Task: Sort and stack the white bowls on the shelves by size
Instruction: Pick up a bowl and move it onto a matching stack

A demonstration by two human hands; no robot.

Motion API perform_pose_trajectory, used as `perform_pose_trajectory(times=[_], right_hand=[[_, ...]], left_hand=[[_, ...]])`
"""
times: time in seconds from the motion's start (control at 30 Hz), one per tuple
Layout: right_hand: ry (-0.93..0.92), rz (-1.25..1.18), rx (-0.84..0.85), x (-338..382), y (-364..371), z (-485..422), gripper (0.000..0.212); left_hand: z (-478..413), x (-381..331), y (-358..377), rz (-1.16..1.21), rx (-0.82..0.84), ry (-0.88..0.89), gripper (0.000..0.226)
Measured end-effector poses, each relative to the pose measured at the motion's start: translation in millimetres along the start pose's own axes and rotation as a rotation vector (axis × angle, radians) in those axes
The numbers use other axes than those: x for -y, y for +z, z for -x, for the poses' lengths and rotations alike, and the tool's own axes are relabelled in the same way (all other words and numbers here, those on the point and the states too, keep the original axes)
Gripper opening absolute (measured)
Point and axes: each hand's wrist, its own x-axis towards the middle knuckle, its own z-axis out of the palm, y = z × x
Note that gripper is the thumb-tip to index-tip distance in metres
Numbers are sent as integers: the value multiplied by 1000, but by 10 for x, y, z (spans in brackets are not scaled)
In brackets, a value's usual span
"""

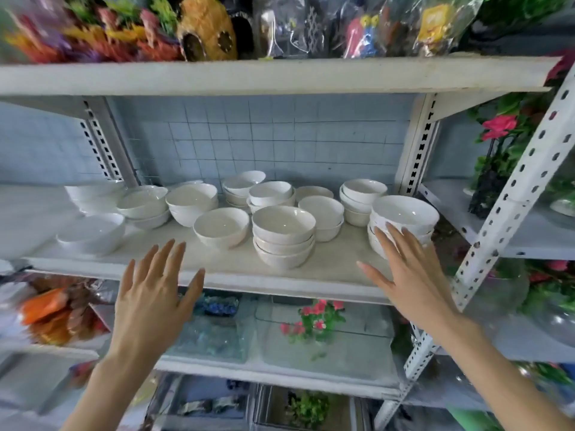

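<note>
Left hand (152, 293) and right hand (413, 275) spread, gripping nothing; white bowls (283, 225) rims up

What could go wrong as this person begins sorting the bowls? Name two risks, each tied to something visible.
1. The right hand meets the right-end stack with straight fingers, not gripping; a push could topple it.
2. The front stack stands near the shelf front edge; reaching past it for the rear bowls could knock it off.
</note>
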Motion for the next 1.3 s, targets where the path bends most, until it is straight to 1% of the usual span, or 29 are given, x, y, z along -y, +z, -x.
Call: perform_pose_trajectory(times=[0.17,0.37,0.53,0.67,0.87,0.97,1.1,1.3], right_hand=[[-1,-17,22,449,53,146,94],[-48,-55,38,911,65,159,84],[-168,-130,-84,1310,21,-79,69],[-237,-194,-180,1612,8,-341,62],[-326,-297,-204,2098,180,-771,65],[-352,-355,-180,2353,299,-968,71],[-383,-379,-98,2628,545,-1179,73],[-396,-426,72,3001,764,-1357,87]], left_hand=[[207,529,-124,-19,23,-19,75],[308,948,-171,-28,35,-40,77],[274,1209,-175,4,-42,-48,71],[120,1456,-140,-2,-69,-78,76],[-280,1821,-6,-21,-58,-122,72],[-543,2018,94,-39,-39,-120,72],[-833,2215,266,-34,-4,-130,75],[-976,2563,504,-15,64,-156,82]])
